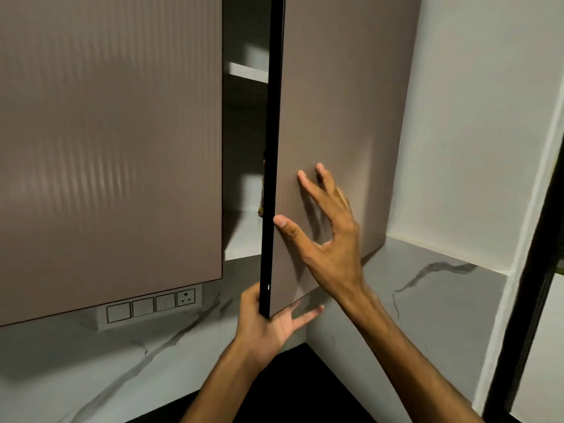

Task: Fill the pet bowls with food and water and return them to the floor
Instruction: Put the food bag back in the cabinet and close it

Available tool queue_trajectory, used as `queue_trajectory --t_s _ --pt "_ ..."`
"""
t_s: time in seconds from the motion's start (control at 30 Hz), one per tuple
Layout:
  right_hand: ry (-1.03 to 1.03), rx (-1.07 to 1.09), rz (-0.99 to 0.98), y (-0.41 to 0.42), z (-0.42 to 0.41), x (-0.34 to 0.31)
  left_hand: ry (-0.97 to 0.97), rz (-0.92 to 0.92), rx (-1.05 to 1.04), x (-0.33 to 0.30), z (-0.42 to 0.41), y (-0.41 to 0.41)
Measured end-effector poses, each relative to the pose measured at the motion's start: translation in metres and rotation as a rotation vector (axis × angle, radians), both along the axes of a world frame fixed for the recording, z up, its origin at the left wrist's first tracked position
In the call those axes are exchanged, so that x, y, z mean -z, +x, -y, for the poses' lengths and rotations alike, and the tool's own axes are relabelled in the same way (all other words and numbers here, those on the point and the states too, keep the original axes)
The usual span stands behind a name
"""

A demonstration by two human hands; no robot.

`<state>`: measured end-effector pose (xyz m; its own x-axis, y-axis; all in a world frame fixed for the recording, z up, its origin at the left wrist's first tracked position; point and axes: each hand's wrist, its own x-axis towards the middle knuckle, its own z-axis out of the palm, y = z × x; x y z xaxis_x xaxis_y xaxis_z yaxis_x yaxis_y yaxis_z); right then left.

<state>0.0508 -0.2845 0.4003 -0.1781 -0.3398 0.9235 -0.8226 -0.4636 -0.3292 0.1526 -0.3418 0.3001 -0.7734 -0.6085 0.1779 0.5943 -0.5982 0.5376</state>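
Observation:
A taupe wall cabinet door stands partly open, its black edge facing me. My left hand holds the door's bottom corner, thumb on the inner side and fingers spread under the outer face. My right hand lies flat on the door's outer face with fingers spread and the thumb at the black edge. Through the gap I see white shelves and a sliver of a packet behind the door edge. No pet bowls are in view.
A closed ribbed cabinet door fills the left. Below it sits a switch and socket panel on the marble backsplash. A dark countertop lies beneath. A white wall and a dark frame stand at the right.

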Motion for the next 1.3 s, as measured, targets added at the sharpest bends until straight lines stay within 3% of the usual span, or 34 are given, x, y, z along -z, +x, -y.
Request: queue_trajectory --t_s 0.2,0.43,1.3 --pt "0.020 0.059 -0.049 0.003 0.032 0.004 0.128 -0.102 0.021 0.017 0.026 -0.002" --pt "0.063 0.122 -0.126 0.006 0.065 0.012 0.401 -0.161 -0.153 0.021 0.037 -0.015" --pt "0.080 0.213 -0.185 0.007 0.112 0.015 0.279 -0.105 -0.279 0.020 0.067 -0.020"
